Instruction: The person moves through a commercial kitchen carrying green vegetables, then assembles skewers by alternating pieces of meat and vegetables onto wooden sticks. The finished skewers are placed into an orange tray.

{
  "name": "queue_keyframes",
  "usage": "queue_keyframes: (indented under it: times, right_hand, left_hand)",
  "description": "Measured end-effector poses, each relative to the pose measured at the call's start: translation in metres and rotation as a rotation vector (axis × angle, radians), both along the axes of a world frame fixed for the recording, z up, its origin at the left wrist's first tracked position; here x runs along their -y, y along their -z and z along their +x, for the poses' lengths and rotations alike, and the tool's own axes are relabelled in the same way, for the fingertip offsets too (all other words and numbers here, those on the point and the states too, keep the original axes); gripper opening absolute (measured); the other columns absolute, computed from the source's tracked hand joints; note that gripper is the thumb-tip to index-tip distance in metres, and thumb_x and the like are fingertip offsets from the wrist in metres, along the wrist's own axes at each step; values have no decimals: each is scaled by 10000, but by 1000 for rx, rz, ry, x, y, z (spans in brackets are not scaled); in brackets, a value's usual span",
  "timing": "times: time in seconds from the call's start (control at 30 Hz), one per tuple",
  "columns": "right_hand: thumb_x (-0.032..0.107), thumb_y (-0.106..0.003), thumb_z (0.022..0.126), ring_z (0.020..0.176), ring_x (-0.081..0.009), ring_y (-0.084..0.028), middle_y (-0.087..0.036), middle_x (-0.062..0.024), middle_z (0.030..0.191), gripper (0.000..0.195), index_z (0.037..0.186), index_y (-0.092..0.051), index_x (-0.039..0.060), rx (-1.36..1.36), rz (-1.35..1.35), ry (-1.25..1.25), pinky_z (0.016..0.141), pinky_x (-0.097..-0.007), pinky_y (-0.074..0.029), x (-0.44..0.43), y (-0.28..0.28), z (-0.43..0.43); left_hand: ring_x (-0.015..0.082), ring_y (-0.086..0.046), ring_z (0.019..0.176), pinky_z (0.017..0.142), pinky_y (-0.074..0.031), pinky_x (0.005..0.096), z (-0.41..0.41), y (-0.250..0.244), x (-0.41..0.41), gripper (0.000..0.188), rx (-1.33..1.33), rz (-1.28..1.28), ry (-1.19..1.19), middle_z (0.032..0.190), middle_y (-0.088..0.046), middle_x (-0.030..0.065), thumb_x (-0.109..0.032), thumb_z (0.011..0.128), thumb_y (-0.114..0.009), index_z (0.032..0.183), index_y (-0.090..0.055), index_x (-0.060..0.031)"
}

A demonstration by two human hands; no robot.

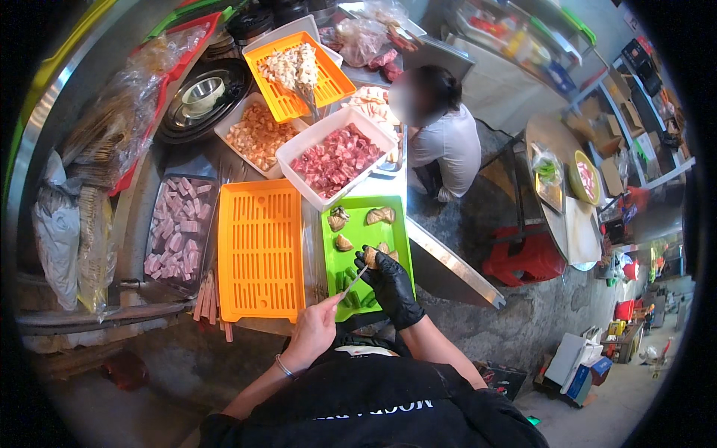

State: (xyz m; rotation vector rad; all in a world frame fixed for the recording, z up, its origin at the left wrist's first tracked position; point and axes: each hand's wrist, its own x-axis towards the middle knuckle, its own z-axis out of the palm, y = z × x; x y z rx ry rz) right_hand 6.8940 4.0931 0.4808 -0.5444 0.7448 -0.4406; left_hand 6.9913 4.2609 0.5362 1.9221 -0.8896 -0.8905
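My left hand (315, 331), bare, pinches the end of a thin skewer (355, 281), which slants up to the right. My right hand (392, 285), in a black glove, holds a brownish piece of food (370, 257) at the skewer's other end, over a green tray (361, 211). Similar brown pieces (381, 215) and short green vegetable pieces (350, 280) lie in that tray. An orange slotted tray (262, 252) stands to its left. Above the green tray, a white tub (386, 137) holds diced red meat (336, 159).
At the left, a clear tray (211, 238) holds pale pink pieces. Another orange tray (336, 89) bears loaded skewers (291, 64), beside a tub of orange-brown meat (260, 131). A person (445, 145) crouches right of the table. A red stool (524, 260) stands by a round table (540, 126).
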Motion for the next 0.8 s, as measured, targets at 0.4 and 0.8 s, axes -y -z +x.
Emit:
queue_keyframes:
  times: [0.4, 0.8]
  right_hand:
    - [263, -534, 962, 1042, -237, -623, -623, -117, 1163, 379, 1239, -552, 5, -43, -156, -33, 898, -344, -503, -5, 8, -13]
    - [225, -565, 950, 1041, -239, -625, -634, -132, 1148, 364, 1219, -574, -20, -116, -127, 78, 915, -348, -499, -17, 5, -20]
  left_hand:
    - [73, -352, 467, 431, -291, 284, -5, 9, 5, 305, 6, -19, 16, 521, -380, 4, -59, 932, -500, 1214, -615, -30]
    - [66, -387, 489, 443, -321, 257, -9, 28, 7, 310, -98, 7, 78, 570, -425, -15, -41, 948, -475, 1228, -608, -42]
